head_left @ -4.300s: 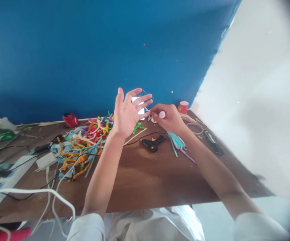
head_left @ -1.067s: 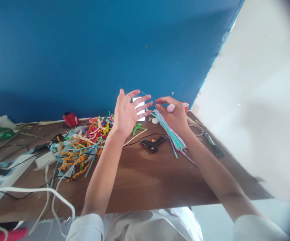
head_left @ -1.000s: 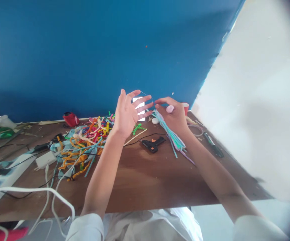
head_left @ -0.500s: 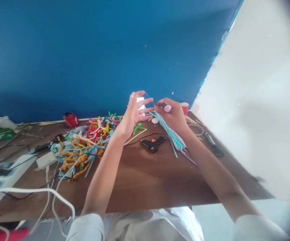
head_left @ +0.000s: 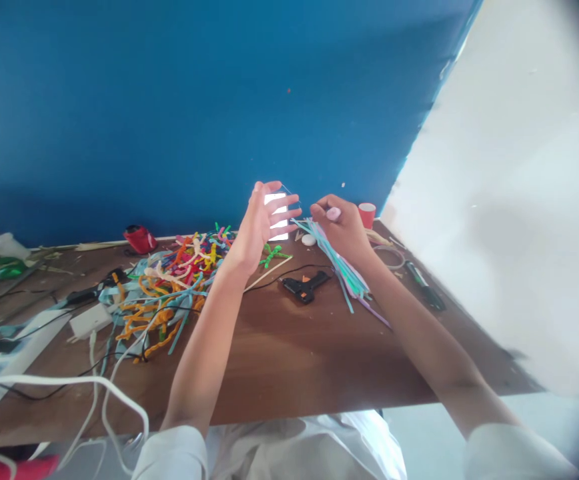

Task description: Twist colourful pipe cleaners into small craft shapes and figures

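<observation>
My left hand [head_left: 259, 223] is raised above the back of the table, its fingers stretched out and spread. A fine thread [head_left: 290, 191] slants from its fingertips toward the right hand; its far end is too thin to follow. To the right, my right hand [head_left: 343, 225] is closed, thumb and finger close together. A pale pink round-ended object [head_left: 333, 214] pokes out between its fingers. Under that hand lies a bundle of teal, green and lilac pipe cleaners [head_left: 347, 270]; I cannot tell whether the hand touches it. Behind my left fingers a bright phone-like screen [head_left: 279, 233] shows.
A black glue gun [head_left: 305, 288] lies mid-table. At left sit a heap of coloured pipe cleaners [head_left: 169, 287], a power strip [head_left: 19, 353] and white cables [head_left: 104, 381]. A red roll [head_left: 367, 215], a white oval piece [head_left: 309, 240] and markers [head_left: 423, 285] are on the right.
My left hand has moved slightly left, widening the gap to my right hand and uncovering more of the bright screen. The right hand has barely moved.
</observation>
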Demonstrator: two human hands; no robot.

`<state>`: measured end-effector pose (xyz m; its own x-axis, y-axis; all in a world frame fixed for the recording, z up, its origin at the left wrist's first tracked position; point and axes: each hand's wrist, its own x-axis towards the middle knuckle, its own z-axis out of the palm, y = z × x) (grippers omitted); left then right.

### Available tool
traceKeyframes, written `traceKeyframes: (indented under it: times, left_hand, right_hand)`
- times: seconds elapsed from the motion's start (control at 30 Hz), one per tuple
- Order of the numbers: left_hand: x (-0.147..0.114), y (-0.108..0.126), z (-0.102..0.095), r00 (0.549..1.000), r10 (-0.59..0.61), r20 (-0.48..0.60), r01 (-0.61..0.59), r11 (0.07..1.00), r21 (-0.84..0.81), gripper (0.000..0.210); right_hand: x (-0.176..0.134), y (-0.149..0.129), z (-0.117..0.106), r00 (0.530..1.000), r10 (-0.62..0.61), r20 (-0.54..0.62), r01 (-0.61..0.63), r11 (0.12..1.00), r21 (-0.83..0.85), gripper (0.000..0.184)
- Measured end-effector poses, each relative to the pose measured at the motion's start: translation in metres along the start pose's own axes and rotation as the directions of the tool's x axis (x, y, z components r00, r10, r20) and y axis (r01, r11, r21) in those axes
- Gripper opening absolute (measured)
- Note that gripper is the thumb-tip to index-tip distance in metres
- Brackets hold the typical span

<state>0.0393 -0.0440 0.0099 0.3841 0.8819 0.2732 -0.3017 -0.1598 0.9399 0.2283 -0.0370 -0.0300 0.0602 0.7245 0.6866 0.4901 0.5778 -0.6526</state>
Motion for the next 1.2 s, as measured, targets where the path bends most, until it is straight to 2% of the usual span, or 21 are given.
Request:
traceKeyframes:
  times: [0.1,0.2,0.33,0.5,0.67,0.93,1.1,1.2]
  left_hand:
    - [-0.001,0.001,0.002,1.0,-0.013,0.024,0.014,1.0,-0.018,0.063]
    - [-0.002,0.001,0.004,0.998,-0.007,0.069,0.006,1.0,0.01,0.062]
    - [-0.003,0.0,0.006,0.995,-0.015,0.1,0.008,0.998,0.069,0.063]
    - [-0.005,0.002,0.01,0.998,0.001,0.07,-0.006,0.997,0.073,0.06]
    - [-0.003,0.001,0.009,0.998,-0.001,0.064,-0.005,0.996,0.091,0.058]
    - [0.003,-0.001,-0.004,0.998,0.056,0.033,-0.058,0.994,0.09,0.058]
    - [0.001,0.001,-0.003,0.997,0.053,0.049,-0.056,0.996,0.064,0.056]
    - [0.0,0.002,-0.001,0.997,0.045,0.056,-0.048,0.997,0.053,0.056]
  right_hand:
    - [0.0,-0.004,0.001,1.0,-0.017,0.015,0.017,0.998,0.056,0.017]
    - [-0.002,-0.006,0.001,0.998,-0.027,0.051,0.025,0.999,0.043,0.017]
    - [-0.003,-0.003,0.003,0.993,-0.115,-0.019,0.115,0.993,0.001,0.011]
    - [-0.003,0.0,0.005,0.981,-0.188,-0.042,0.187,0.982,-0.031,0.01]
    - [-0.002,0.0,0.005,0.982,-0.18,-0.05,0.178,0.983,-0.031,0.01]
    - [-0.001,0.003,0.001,0.99,-0.139,-0.04,0.136,0.989,-0.052,0.011]
    - [-0.002,0.003,0.001,0.995,-0.097,-0.032,0.096,0.994,-0.048,0.025]
    - [-0.001,0.001,0.0,0.987,-0.107,-0.123,0.102,0.994,-0.043,0.009]
